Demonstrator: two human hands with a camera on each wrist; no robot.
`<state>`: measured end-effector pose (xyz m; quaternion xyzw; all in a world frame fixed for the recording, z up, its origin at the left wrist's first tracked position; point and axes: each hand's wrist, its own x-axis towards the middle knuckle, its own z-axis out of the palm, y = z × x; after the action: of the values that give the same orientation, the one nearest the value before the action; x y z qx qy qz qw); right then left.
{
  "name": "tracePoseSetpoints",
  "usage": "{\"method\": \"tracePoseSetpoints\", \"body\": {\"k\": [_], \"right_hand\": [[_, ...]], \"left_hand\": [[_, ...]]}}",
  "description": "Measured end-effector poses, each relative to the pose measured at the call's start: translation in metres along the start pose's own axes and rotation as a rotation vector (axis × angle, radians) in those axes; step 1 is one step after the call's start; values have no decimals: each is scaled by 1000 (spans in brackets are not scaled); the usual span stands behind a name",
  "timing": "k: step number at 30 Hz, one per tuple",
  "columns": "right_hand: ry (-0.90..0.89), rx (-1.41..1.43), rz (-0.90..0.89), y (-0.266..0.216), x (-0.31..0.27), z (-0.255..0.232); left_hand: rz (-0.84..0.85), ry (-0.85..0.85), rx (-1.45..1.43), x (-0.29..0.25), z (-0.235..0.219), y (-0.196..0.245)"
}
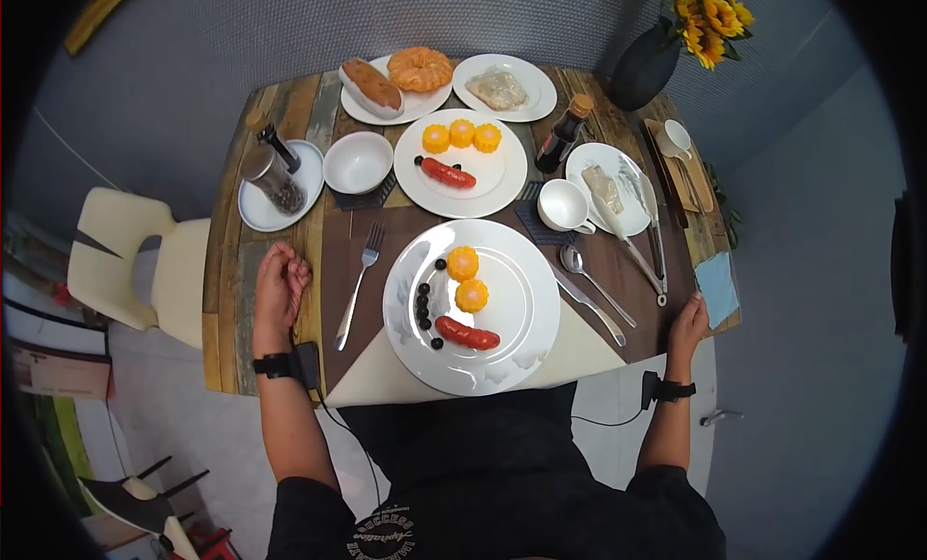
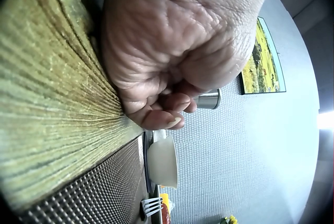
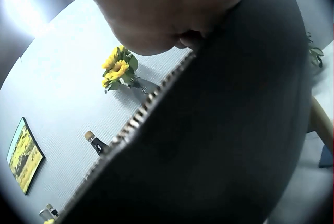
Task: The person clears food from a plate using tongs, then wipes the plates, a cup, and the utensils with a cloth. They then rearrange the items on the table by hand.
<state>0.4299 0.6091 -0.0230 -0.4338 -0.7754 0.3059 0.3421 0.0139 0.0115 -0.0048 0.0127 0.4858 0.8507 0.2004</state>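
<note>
On the wooden table's left side rests the left hand (image 1: pixel 281 286), palm turned up, fingers loosely curled around nothing. The left wrist view shows this hand (image 2: pixel 172 52) against the wood grain. At the table's right edge is the right hand (image 1: pixel 688 321), beside a light blue cloth (image 1: pixel 716 288); in the right wrist view its fingers are mostly hidden by the edge. Between the hands, a large plate (image 1: pixel 406 352) bears two yellow corn pieces (image 1: pixel 463 263), a red sausage (image 1: pixel 467 333) and several black round pieces (image 1: pixel 423 302). A fork (image 1: pixel 359 288) lies left of it, a knife (image 1: pixel 591 304) and spoon (image 1: pixel 599 285) right.
Behind stand a second food plate (image 1: pixel 502 193), a white bowl (image 1: pixel 358 162), a white cup (image 1: pixel 563 206) and a dark bottle (image 1: pixel 558 143). Tongs (image 1: pixel 657 241) lie by the right plate (image 1: pixel 632 217). A pepper grinder (image 1: pixel 274 181) stands back left, a flower vase (image 1: pixel 645 68) back right.
</note>
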Motion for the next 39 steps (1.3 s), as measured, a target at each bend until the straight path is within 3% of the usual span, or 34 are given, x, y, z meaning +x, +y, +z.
{"method": "tracePoseSetpoints", "body": {"k": [1,3,4,6,12,15,31,39], "right_hand": [[12,13,8,-5,-4,6],[273,-43,-306,-37,-14,20],[282,-40,-292,-31,-14,18],[126,46,-224,-16,-11,11],[157,330,-69,-13,-12,14],[185,229,-52,-12,-11,14],[169,323,-188,-20,-13,15],[238,317,-147,-27,-19,12]], "left_hand": [[5,-13,13,0,0,0],[5,4,3,-1,0,0],[4,0,6,-1,1,1],[-3,-6,23,0,1,2],[8,-12,3,2,-2,0],[13,-13,-9,1,-1,1],[18,-21,-2,1,-1,1],[16,-16,-14,4,-10,-3]]}}
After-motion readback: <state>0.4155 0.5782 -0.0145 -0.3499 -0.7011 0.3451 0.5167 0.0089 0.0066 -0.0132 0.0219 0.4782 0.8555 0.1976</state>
